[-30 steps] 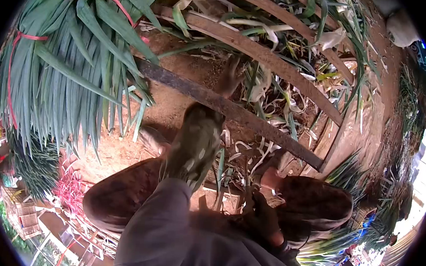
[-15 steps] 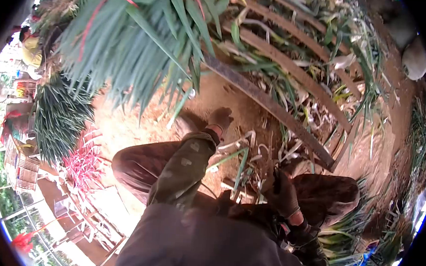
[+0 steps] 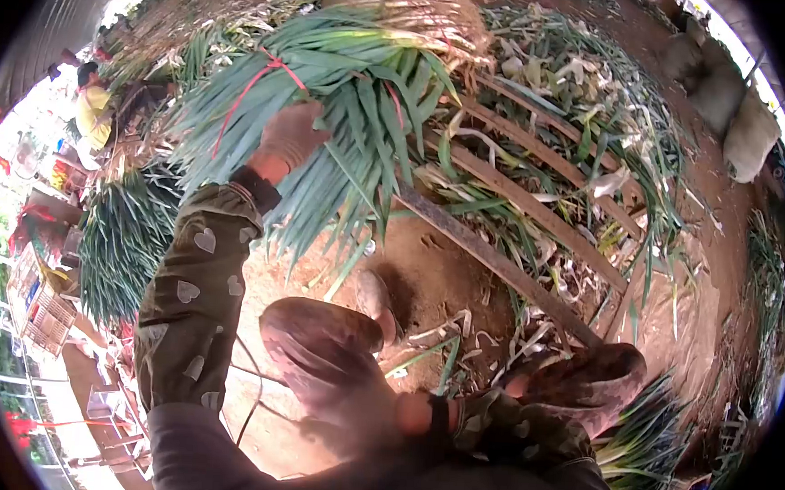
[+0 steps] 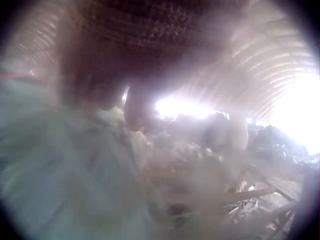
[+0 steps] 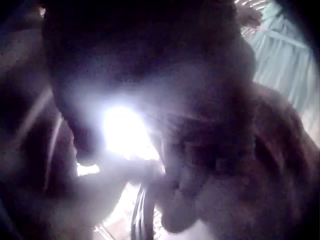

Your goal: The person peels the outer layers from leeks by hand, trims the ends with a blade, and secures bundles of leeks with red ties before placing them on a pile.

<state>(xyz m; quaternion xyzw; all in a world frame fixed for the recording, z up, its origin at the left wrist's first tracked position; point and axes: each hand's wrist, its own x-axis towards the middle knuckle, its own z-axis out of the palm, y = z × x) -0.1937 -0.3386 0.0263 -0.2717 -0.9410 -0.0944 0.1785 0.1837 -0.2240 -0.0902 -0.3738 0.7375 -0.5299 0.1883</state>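
In the head view my left hand [image 3: 293, 134], in a knitted glove, is over a large bundle of spring onions [image 3: 347, 107] tied with red string [image 3: 278, 63]. Blurred leaves [image 4: 70, 175] lie just under its loosely bent fingers in the left wrist view. My right hand [image 3: 414, 414] is low at my lap, partly lost in blur and shadow. Seen from the right wrist, its dark fingers bend inward, and a dark glossy strip [image 5: 142, 212] hangs down from between them. What the strip belongs to, I cannot tell.
Brown slats [image 3: 521, 194] run across a heap of trimmed leaves on my right. More spring onions [image 3: 132, 247] stand at the left, and others [image 3: 641, 440] by my right knee. A dark cord [image 3: 258, 389] loops over the ground; pale sacks [image 3: 749, 141] sit far right.
My left hand has come up from the ground onto the tied bundle. My right hand has drawn back toward my lap. The head view has shifted, showing more of the bundle and its root end.
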